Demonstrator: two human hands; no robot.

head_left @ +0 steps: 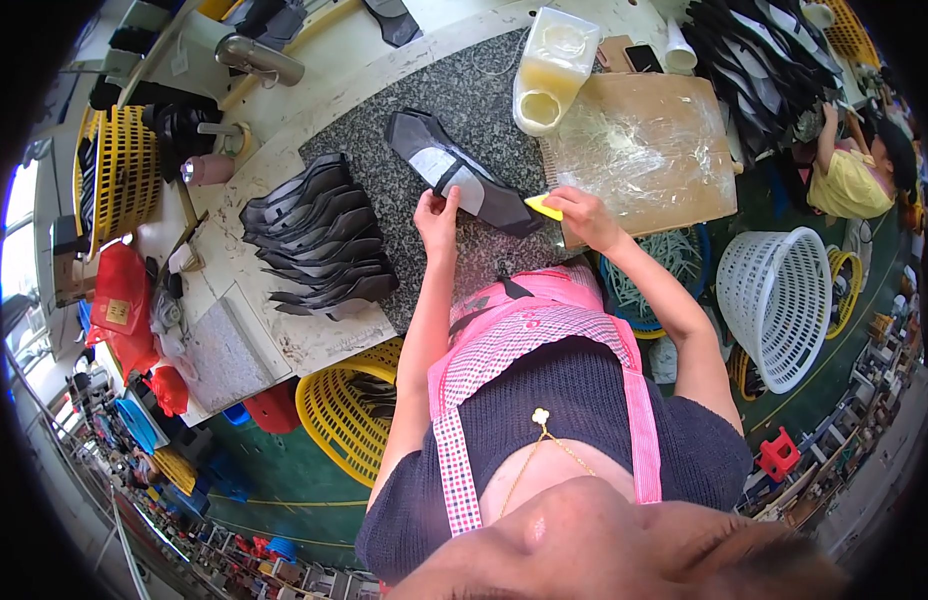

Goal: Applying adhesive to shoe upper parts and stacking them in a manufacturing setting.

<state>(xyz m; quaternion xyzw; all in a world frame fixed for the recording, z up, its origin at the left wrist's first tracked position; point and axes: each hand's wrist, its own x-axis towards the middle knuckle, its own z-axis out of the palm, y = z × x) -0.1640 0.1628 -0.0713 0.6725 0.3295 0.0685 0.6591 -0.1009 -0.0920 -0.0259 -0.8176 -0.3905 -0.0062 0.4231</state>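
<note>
A dark grey shoe-upper piece (454, 172) with a light grey middle section lies slantwise on the speckled granite slab (359, 125). My left hand (439, 218) pinches the piece's near edge between thumb and fingers, close to its middle. In my right hand (584, 212) is a small yellow scraper (544, 208), its tip by the right end of the piece. Just right of the slab, a cardboard sheet (639, 150) bears whitish, shiny smears. A translucent bottle cut open at one end (558, 68) lies above it with yellowish contents.
Left of the slab, overlapping upper pieces (324, 240) form a row; more dark pieces (764, 60) are heaped at the far right. Baskets, yellow (329, 415) and white (774, 300), stand below the table. Another person in a yellow shirt (854, 180) works at the right.
</note>
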